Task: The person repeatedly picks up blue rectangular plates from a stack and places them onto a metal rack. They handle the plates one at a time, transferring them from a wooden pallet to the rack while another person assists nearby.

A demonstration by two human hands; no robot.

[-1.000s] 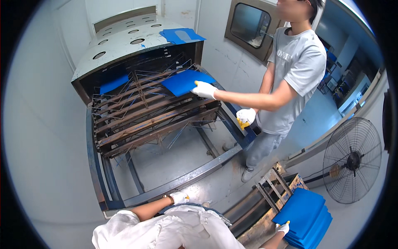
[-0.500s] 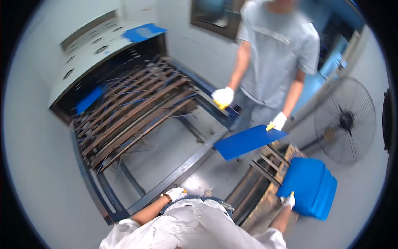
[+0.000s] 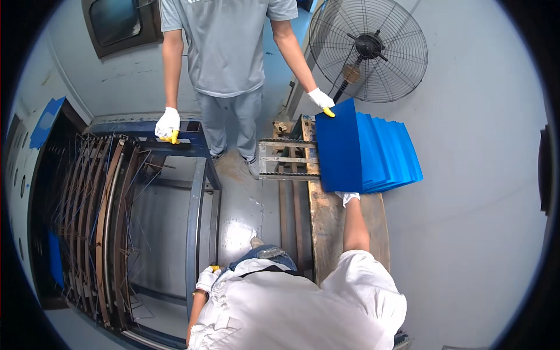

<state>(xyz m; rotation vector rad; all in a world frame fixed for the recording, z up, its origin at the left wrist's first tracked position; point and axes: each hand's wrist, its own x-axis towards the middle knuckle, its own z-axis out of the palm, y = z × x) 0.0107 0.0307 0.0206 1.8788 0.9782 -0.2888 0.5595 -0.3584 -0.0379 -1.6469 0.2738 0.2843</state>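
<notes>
My right hand [image 3: 349,197], in a white glove, is at the near edge of a blue sheet [image 3: 338,149]; the sheet hides its fingers. Across from me, a person's gloved hand [image 3: 322,101] pinches the far edge of that same sheet. Beside and partly under it lies a fanned stack of blue sheets [image 3: 389,153]. Low by my hip, my left hand [image 3: 208,279] is curled closed, its yellow fingertips tucked in and nothing visible in them. It is near the rail of a metal frame rack.
A metal frame [image 3: 198,204] with brown slats [image 3: 108,221] fills the left side. The worn bench [image 3: 344,227] bears the stack, and chain rails [image 3: 286,175] reach it. A standing person [image 3: 221,52] faces me, one hand on the frame. A large fan [image 3: 368,46] stands behind.
The view has swung right. The other person's blue sheet has moved from mid-air to over the stack, covering my right hand's fingers. My left hand stays low beside my hip.
</notes>
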